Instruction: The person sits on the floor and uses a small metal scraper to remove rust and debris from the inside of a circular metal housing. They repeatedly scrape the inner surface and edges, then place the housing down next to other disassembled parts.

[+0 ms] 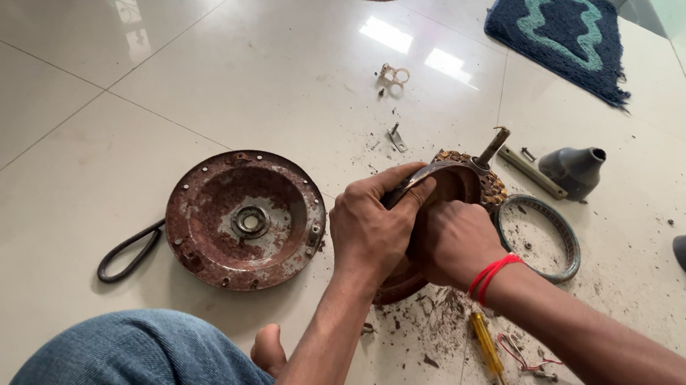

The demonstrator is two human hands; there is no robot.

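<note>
Here, seen from the head camera, the rusty motor part (465,184) sits on the floor (42,156) between both hands. The left hand (374,227) wraps tight around a curved metal tool (420,181) on its rim. The right hand (455,243) is closed, pressing on the near edge. It looks heavy, hard and flaky, so the thick rim seems the best place to grab. A rusty round cover (244,220) lies just beside it.

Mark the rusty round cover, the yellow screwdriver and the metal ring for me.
rusty round cover (221,243): head view, on its inner dish, left of the hands.
yellow screwdriver (486,347): head view, on its handle.
metal ring (569,237): head view, on its right rim.
</note>
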